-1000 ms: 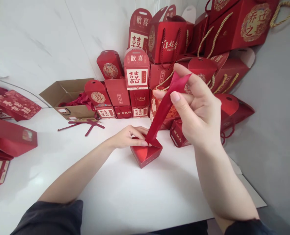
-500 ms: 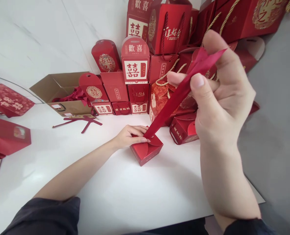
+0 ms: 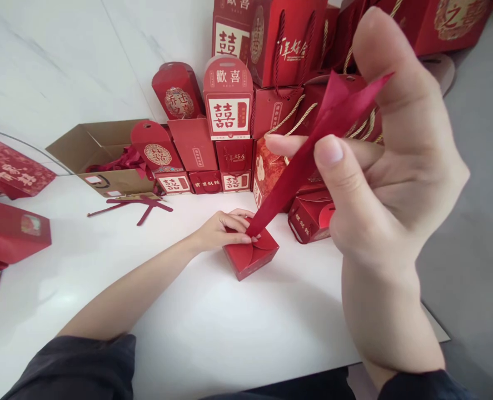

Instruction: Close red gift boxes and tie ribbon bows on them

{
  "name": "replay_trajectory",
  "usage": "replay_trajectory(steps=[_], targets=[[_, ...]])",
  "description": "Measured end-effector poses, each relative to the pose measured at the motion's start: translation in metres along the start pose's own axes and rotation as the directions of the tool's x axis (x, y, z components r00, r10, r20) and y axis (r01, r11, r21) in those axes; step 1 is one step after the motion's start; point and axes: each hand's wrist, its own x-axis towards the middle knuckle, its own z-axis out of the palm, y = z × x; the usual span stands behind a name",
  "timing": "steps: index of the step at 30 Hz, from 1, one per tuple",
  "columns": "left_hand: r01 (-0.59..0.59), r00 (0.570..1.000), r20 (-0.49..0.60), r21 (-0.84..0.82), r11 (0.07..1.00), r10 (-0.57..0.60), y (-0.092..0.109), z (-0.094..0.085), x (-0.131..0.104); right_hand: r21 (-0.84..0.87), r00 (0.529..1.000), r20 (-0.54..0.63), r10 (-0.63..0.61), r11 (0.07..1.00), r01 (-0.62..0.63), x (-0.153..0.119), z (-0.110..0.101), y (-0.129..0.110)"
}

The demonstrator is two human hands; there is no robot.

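A small red box (image 3: 252,261) with overlapping curved flaps sits on the white table. My left hand (image 3: 225,230) rests on its top, thumb and fingers pressed together at the spot where a dark red ribbon (image 3: 282,191) meets the box. The ribbon runs taut up and to the right, widening into a notched end. Close to the camera, my right hand (image 3: 383,144) pinches the ribbon near that end between thumb and index finger, its other fingers raised. What lies under my left fingertips is hidden.
Stacked red gift boxes (image 3: 228,114) and bags with rope handles stand behind. An open cardboard box (image 3: 121,183) holds red ribbon at back left, with ribbon strips (image 3: 148,208) before it. More red boxes (image 3: 15,228) lie at far left.
My right hand has come nearer the camera and slightly right, drawing the ribbon's end with it. My left hand remains on the small box.
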Motion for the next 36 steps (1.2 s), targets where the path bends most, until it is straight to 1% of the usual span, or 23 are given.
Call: replay_trajectory(steps=[2, 4, 6, 8, 9, 12, 14, 16, 18, 21, 22, 23, 24, 26, 28, 29, 31, 32, 34, 36], targets=[[0.016, 1.000, -0.005, -0.036, 0.999, -0.016, -0.001, 0.001, 0.000, 0.002, 0.999, 0.033, -0.031, 1.000, 0.031, 0.001, 0.001, -0.003], [0.028, 1.000, -0.005, -0.050, 0.998, -0.028, -0.002, 0.002, 0.001, -0.034, 0.997, 0.070, -0.026, 0.999, 0.029, 0.003, 0.004, -0.004], [0.021, 1.000, 0.010, -0.064, 0.998, -0.020, -0.002, 0.003, 0.001, -0.066, 0.997, 0.070, -0.012, 0.998, 0.016, 0.009, 0.008, -0.003], [0.008, 0.999, 0.043, -0.070, 0.997, -0.005, -0.002, 0.003, 0.001, -0.072, 0.997, 0.074, -0.029, 0.997, 0.034, 0.016, 0.014, 0.002], [0.000, 0.998, 0.059, -0.067, 0.998, 0.004, -0.003, 0.004, 0.001, -0.071, 0.997, 0.069, -0.044, 0.996, 0.049, 0.021, 0.018, 0.006], [-0.010, 0.997, 0.079, -0.043, 0.999, 0.014, -0.004, 0.005, 0.001, -0.123, 0.993, 0.117, -0.003, 0.992, 0.018, 0.034, 0.033, 0.024], [-0.013, 0.997, 0.077, -0.030, 0.999, 0.016, -0.006, 0.005, 0.001, -0.203, 0.991, 0.123, 0.047, 0.979, -0.021, 0.039, 0.045, 0.041], [-0.018, 0.997, 0.081, -0.011, 1.000, 0.019, -0.008, 0.006, 0.001, -0.299, 0.981, 0.146, 0.124, 0.951, -0.075, 0.040, 0.056, 0.058], [-0.026, 0.995, 0.092, -0.001, 1.000, 0.026, -0.010, 0.006, 0.001, -0.423, 0.948, 0.229, 0.221, 0.900, -0.108, 0.035, 0.063, 0.068], [-0.003, 0.995, 0.101, -0.029, 1.000, 0.006, -0.011, 0.006, 0.001, -0.598, 0.865, 0.360, 0.349, 0.798, -0.073, 0.019, 0.061, 0.066], [0.008, 0.994, 0.108, -0.045, 0.999, -0.003, -0.011, 0.006, 0.001, -0.634, 0.842, 0.386, 0.378, 0.771, -0.055, 0.011, 0.056, 0.062], [0.015, 0.994, 0.113, -0.058, 0.998, -0.009, -0.012, 0.006, 0.000, -0.661, 0.828, 0.393, 0.401, 0.749, -0.049, 0.003, 0.049, 0.057], [0.018, 0.993, 0.118, -0.067, 0.998, -0.010, -0.012, 0.006, 0.000, -0.681, 0.808, 0.394, 0.438, 0.730, -0.063, -0.006, 0.042, 0.053], [0.005, 0.993, 0.118, -0.069, 0.998, 0.003, -0.011, 0.006, 0.001, -0.712, 0.737, 0.391, 0.551, 0.689, -0.137, -0.024, 0.025, 0.048], [-0.013, 0.994, 0.104, -0.065, 0.998, 0.019, -0.011, 0.007, 0.001, -0.680, 0.668, 0.406, 0.624, 0.694, -0.235, -0.042, 0.011, 0.051], [-0.019, 0.995, 0.100, -0.066, 0.998, 0.026, -0.011, 0.007, 0.002, -0.618, 0.638, 0.440, 0.633, 0.728, -0.297, -0.051, 0.005, 0.055], [-0.030, 0.995, 0.094, -0.065, 0.997, 0.036, -0.010, 0.007, 0.002, -0.425, 0.606, 0.500, 0.619, 0.785, -0.451, -0.067, -0.001, 0.064], [-0.033, 0.995, 0.087, -0.058, 0.998, 0.038, -0.010, 0.007, 0.002, -0.323, 0.598, 0.517, 0.612, 0.787, -0.526, -0.074, -0.002, 0.068], [-0.042, 0.996, 0.072, -0.029, 0.999, 0.044, -0.009, 0.007, 0.002, -0.136, 0.598, 0.521, 0.609, 0.751, -0.647, -0.086, 0.001, 0.075], [-0.055, 0.996, 0.063, 0.010, 0.998, 0.055, -0.009, 0.006, 0.003, -0.020, 0.615, 0.482, 0.624, 0.710, -0.704, -0.096, 0.008, 0.077]])
